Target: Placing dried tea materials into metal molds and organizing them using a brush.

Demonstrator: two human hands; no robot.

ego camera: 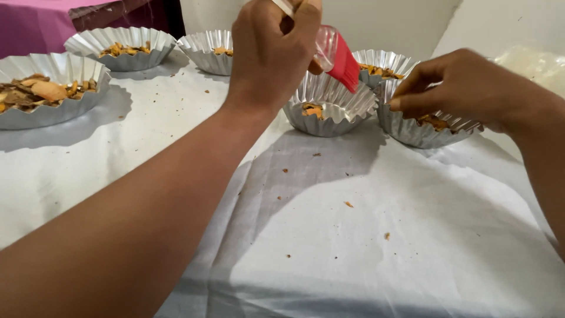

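Surface: white paper sheet (365, 247) with small crumbs (348, 204) lying on it.
Left hand (273, 53): grip is closed around a red silicone brush (343, 65); the bristles hang over the middle foil cup (329, 109).
Right hand (465, 91): fingers are pinched narrow on the rim of the right foil cup (421, 126).
Middle foil cup: holds a few orange pieces (313, 109) and touches the right one.
Far left: three more foil cups (50, 91) with orange chips, well apart from the hands.
Far corner: pink cloth (35, 23).
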